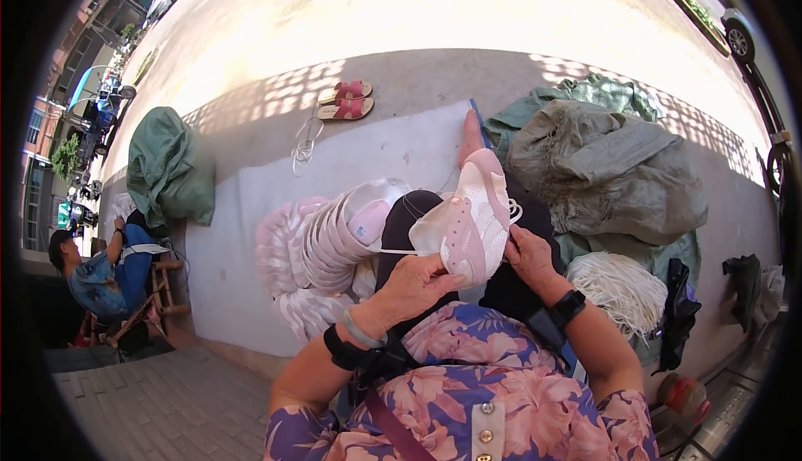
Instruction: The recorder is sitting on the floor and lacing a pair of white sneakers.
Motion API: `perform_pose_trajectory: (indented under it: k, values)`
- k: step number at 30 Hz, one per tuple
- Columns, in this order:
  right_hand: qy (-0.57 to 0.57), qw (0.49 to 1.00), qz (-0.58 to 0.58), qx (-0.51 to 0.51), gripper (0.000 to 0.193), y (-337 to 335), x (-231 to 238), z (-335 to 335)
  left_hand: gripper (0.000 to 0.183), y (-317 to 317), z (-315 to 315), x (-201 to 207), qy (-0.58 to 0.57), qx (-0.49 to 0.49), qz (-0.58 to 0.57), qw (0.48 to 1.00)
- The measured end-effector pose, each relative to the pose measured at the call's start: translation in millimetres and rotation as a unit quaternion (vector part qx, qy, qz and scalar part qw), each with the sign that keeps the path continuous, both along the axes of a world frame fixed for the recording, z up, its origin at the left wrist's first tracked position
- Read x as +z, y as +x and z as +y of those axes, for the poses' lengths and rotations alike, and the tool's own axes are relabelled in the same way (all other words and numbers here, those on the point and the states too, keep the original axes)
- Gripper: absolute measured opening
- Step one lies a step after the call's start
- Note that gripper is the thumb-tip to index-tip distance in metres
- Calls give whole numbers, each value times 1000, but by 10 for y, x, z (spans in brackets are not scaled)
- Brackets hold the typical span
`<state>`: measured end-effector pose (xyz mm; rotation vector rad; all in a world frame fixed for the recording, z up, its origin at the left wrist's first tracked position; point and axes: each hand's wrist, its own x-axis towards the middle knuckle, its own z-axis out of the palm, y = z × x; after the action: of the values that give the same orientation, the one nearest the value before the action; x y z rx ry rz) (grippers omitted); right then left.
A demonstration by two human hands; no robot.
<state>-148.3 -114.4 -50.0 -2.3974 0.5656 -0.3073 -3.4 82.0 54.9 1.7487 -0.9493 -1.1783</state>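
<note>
A pink and white sneaker upper (474, 225) rests over my lap, its toe pointing away. My left hand (411, 287) grips its near edge, thumb and fingers pressed together. One white lace end sticks out leftward beside that hand. At the upper's right edge, my right hand (531, 259) is closed in a pinch, and a loop of white shoelace (516, 210) shows just above its fingertips. How the lace runs under the fingers is hidden. Left of my knees lies a large stack of similar pink and white uppers (334, 231).
White laces (618, 294) lie bundled at my right, near a black bag (678, 315). Beyond them sits a big grey-green sack (606, 173). Red sandals (346, 108) and a loose lace (306, 145) lie ahead. A green sack (170, 169) and a seated person (109, 273) are at left.
</note>
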Motion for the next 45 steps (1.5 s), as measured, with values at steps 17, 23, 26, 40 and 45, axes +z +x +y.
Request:
perform_pose_trajectory:
  k: [17, 23, 26, 40, 45]
  values:
    - [46, 995, -74, -46, 55, -186, 525, 225, 21, -223, -314, -199, -203, -13, -193, 960]
    - [26, 999, 30, -30, 53, -49, 644, 229, 27, 126, -194, -414, -46, 112, -457, 881]
    - [7, 999, 26, -28, 52, -40, 637, 210, 23, 146, -263, -511, -12, 53, -390, 919]
    - [-67, 996, -23, -46, 34, -99, 551, 162, 15, -28, -425, -607, -2, 81, -320, 944]
    - [-77, 996, 16, -41, 27, -11, 429, 130, 22, 34, -562, -709, 14, 58, -308, 949]
